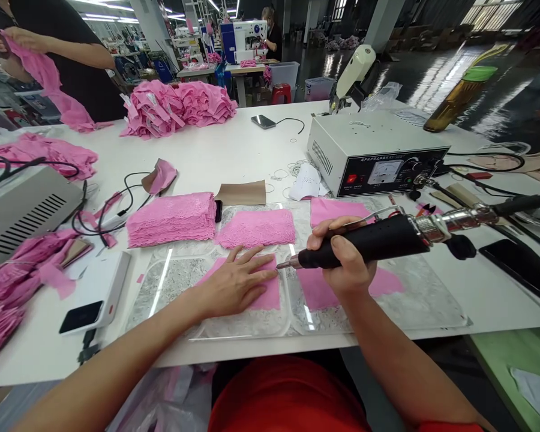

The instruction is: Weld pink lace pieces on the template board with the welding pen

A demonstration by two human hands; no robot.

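My left hand [240, 282] lies flat with spread fingers on a pink fabric piece [267, 294], which rests on a scuffed clear board [171, 294]. Wrapped around a black handheld ultrasonic cutter [364, 246] is my right hand [348, 258]. The cutter's metal tip points left, close to my left fingertips at the fabric's right edge; whether it touches cannot be told. Under my right hand lies another pink piece [312, 288], partly hidden. Beyond my left hand are a pink lace piece [256, 228] and a thick stack of pink lace pieces [171, 219].
A grey control box [378, 150] with a dial stands at the back right, cabled to the cutter. Pink bundles [177, 108] lie at the back. A white power bank [96, 294] and cables are on the left. A person [67, 60] holds pink fabric across the table.
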